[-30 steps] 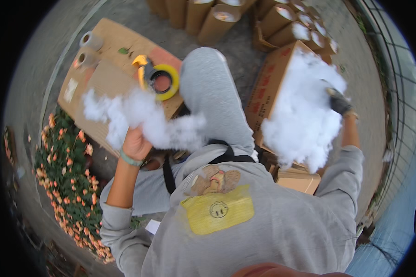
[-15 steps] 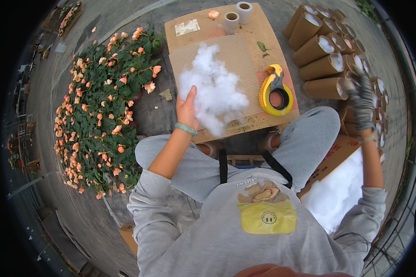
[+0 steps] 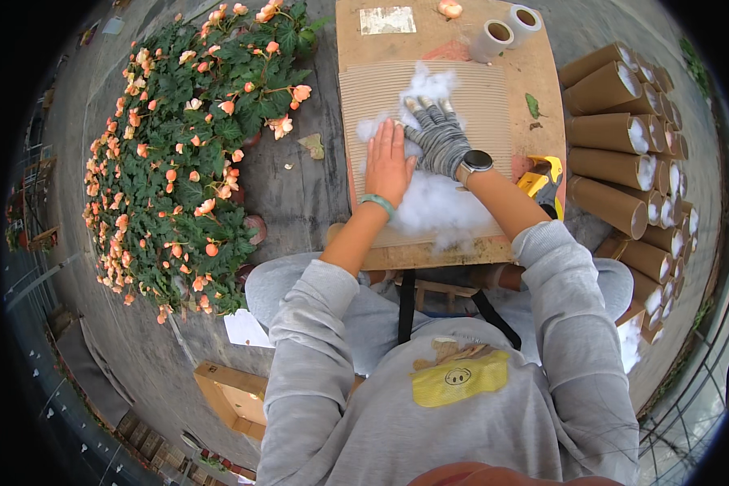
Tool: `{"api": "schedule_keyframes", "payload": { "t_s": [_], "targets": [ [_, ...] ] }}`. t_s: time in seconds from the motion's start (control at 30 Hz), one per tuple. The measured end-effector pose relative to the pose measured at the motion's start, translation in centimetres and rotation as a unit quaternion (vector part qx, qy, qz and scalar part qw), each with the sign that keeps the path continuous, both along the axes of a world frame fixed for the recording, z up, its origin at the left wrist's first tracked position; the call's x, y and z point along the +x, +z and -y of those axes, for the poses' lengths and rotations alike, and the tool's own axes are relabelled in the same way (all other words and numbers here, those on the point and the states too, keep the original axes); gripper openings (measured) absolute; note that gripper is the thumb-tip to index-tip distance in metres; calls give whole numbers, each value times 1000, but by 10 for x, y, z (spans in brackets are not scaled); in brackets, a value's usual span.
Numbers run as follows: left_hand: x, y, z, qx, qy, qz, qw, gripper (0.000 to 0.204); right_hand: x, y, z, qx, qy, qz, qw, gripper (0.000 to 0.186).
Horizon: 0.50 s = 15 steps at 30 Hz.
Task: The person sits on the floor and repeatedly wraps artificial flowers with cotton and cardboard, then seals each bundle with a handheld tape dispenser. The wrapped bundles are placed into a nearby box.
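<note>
**Both hands flat on the stuffing**

Head view: cardboard tubes [image 3: 616, 134] lie stacked to the right, two tape rolls [image 3: 506, 26] stand at the table's [image 3: 429, 255] far edge, and orange flowers [image 3: 182, 154] crowd the left. A yellow tape dispenser [image 3: 547, 180] sits partly hidden behind the right forearm.

Half a second ago the gloved right hand [image 3: 439, 138] was off by the tubes; now it presses beside the bare left hand [image 3: 389, 162], fingers spread, seemingly gripping nothing.

The white stuffing [image 3: 441, 202] lies fluffy on the corrugated sheet [image 3: 381, 89].

Orange flowers [image 3: 178, 154], cardboard tubes [image 3: 624, 154]
</note>
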<state>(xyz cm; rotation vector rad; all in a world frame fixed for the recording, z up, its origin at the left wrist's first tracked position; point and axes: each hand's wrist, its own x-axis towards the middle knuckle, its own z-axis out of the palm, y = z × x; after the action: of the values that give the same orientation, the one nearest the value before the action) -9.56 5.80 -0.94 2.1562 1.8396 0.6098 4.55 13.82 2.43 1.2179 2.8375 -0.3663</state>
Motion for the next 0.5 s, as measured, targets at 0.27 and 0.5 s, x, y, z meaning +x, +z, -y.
{"api": "schedule_keyframes", "payload": {
  "t_s": [0.27,0.5],
  "targets": [
    [-9,9,-2,-72,-7,102,992,71,31,7,-41,-360,-187,-523,749,50],
    [-13,11,-57,3,-74,36,997,64,12,-15,-48,45,-9,-6,999,63]
  ]
}}
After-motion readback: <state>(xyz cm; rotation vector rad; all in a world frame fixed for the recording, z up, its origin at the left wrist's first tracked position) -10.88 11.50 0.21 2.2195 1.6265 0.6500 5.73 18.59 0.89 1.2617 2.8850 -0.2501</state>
